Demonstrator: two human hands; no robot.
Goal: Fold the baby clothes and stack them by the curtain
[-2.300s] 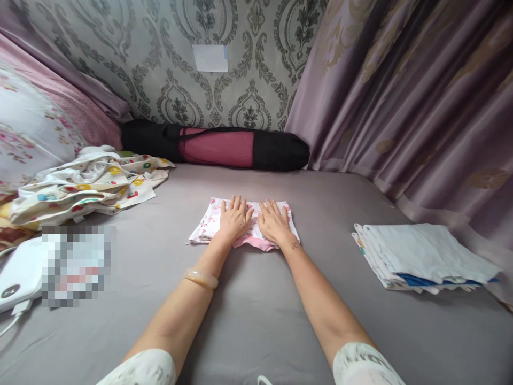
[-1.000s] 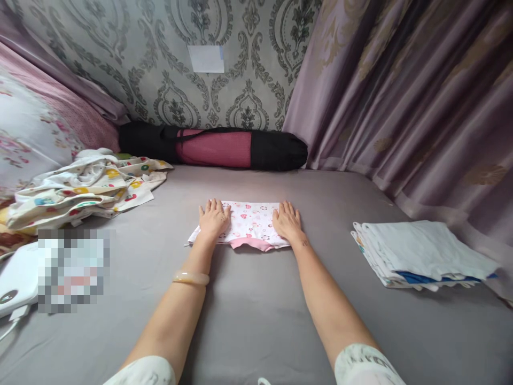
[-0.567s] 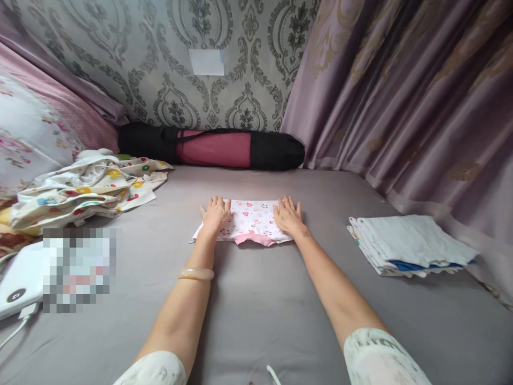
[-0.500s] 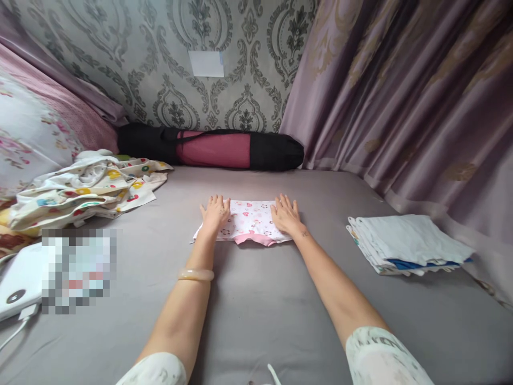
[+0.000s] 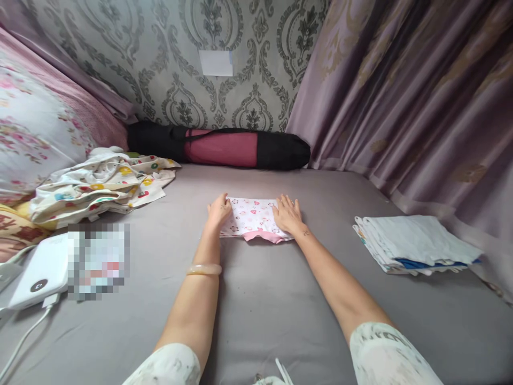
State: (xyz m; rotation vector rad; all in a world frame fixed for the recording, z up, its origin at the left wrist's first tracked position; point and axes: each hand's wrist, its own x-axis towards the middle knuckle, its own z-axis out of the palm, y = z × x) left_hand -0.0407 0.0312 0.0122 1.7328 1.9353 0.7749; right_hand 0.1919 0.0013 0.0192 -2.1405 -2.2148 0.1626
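Note:
A small white garment (image 5: 252, 216) with pink prints and a pink hem lies folded on the grey bed sheet (image 5: 256, 299), straight ahead of me. My left hand (image 5: 218, 211) is at its left end, fingers curled round that edge. My right hand (image 5: 287, 214) lies flat on its right end with the fingers spread. A pale bangle sits on my left wrist.
A stack of folded clothes (image 5: 417, 243) lies at the right by the purple curtain (image 5: 401, 96). A loose heap of printed clothes (image 5: 100, 184) sits at the left below a floral pillow (image 5: 36, 128). A black-and-pink rolled bag (image 5: 220, 147) lies along the wall. A white device (image 5: 40, 270) with a cable is at the near left.
My hands slid apart from the garment's middle to its two ends. The left hand has since closed on the left edge and drawn it inward, so the garment looks narrower.

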